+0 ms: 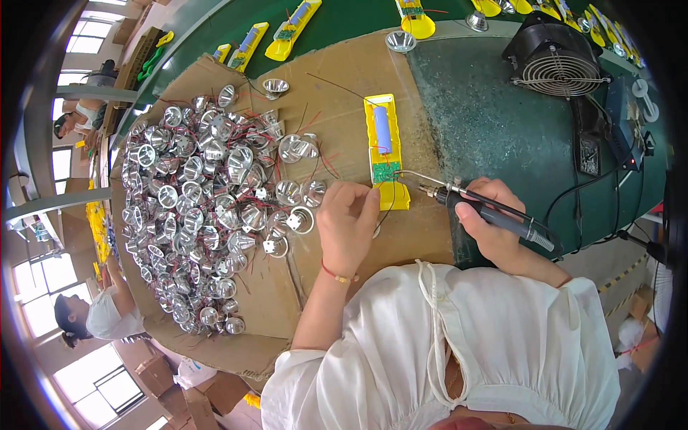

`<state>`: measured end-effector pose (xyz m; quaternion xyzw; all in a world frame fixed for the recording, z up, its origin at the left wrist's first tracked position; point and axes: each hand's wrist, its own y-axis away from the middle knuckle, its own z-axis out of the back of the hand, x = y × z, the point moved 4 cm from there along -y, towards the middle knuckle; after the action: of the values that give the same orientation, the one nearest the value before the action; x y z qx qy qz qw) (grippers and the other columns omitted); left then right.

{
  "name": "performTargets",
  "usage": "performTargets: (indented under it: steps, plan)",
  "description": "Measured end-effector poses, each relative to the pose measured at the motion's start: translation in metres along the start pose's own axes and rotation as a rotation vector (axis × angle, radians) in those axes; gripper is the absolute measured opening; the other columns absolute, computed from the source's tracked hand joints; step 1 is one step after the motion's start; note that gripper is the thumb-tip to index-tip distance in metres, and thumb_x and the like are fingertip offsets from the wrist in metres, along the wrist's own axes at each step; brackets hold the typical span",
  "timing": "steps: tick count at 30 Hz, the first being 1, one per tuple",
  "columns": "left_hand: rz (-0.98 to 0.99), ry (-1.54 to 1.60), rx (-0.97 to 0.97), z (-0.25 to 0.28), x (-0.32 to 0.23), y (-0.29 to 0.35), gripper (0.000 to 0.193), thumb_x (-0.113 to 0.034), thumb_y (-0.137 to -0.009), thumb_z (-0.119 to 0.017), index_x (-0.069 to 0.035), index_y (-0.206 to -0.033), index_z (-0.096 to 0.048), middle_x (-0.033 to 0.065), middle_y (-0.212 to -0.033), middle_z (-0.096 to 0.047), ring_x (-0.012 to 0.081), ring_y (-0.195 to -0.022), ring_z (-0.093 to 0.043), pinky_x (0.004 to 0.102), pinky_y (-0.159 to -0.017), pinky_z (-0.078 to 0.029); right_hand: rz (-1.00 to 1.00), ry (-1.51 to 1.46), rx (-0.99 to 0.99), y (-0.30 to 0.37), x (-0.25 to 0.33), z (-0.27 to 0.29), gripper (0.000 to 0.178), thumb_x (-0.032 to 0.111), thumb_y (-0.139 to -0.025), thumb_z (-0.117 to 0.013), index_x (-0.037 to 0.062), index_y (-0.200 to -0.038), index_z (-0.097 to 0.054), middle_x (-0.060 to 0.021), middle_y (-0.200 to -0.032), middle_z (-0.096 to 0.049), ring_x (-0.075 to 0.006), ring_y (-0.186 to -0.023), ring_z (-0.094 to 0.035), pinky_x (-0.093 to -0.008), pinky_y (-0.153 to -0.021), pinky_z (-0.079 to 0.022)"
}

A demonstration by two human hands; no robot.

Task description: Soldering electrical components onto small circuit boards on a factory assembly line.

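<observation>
White blouse [437,344] occupies the lower centre of the frame. Beyond it, the right hand [493,242] grasps a soldering iron [494,217], its bent tube reaching the green circuit board [385,172]. Left hand [345,229] sits at centre beside the yellow housing [393,197]; whether its fingers pinch anything cannot be told. Said housing lies upper centre on cardboard [351,64]. Reflectors [192,168] heap at left; a fan [562,74] stands upper right.
</observation>
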<state>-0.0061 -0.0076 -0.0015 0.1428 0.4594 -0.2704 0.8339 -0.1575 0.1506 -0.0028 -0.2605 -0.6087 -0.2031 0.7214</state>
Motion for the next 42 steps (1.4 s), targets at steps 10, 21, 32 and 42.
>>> performTargets:
  steps: [10, 21, 32, 42]
  plan:
    - [-0.069, -0.051, -0.032, -0.004, -0.002, -0.003, 0.009, -0.005, -0.076, -0.065, 0.002, -0.073, -0.059, 0.0111, -0.072, -0.056, 0.0204, -0.058, -0.058, 0.0283, -0.052, -0.045, 0.012, -0.066, -0.093, 0.0, -0.006, -0.005, 0.015, 0.01, -0.077, -0.067, 0.0012, -0.078, -0.055, -0.0034, -0.067, -0.056, -0.0069, -0.057, -0.05, -0.0223, -0.051, -0.04]
    - [-0.039, -0.049, -0.028, -0.001, -0.004, -0.003, 0.01, -0.006, -0.075, -0.066, 0.001, -0.072, -0.06, 0.0103, -0.072, -0.056, 0.0186, -0.058, -0.059, 0.028, -0.053, -0.046, -0.025, -0.077, -0.107, 0.003, -0.006, 0.006, 0.016, 0.008, -0.078, -0.067, 0.0, -0.082, -0.054, -0.0027, -0.071, -0.056, -0.0052, -0.061, -0.049, -0.0213, -0.053, -0.041]
    - [0.131, -0.604, -0.065, 0.035, 0.022, 0.019, 0.033, -0.033, -0.075, -0.066, -0.004, -0.059, -0.063, 0.0112, -0.056, -0.061, 0.0267, -0.047, -0.059, 0.0351, -0.046, -0.045, -0.023, -0.089, -0.097, 0.003, -0.007, 0.009, 0.015, 0.007, -0.078, -0.066, 0.0001, -0.083, -0.054, -0.0024, -0.071, -0.056, -0.0047, -0.06, -0.048, -0.0206, -0.053, -0.04]
    - [-0.029, -0.146, 0.011, 0.014, 0.016, -0.001, 0.006, -0.005, -0.081, -0.058, -0.002, -0.079, -0.054, 0.0107, -0.072, -0.059, 0.0229, -0.062, -0.059, 0.0321, -0.056, -0.047, 0.04, -0.023, -0.053, 0.002, -0.002, 0.007, 0.014, 0.007, -0.079, -0.062, 0.0, -0.081, -0.05, -0.0072, -0.067, -0.055, -0.0104, -0.059, -0.049, -0.0245, -0.054, -0.04]
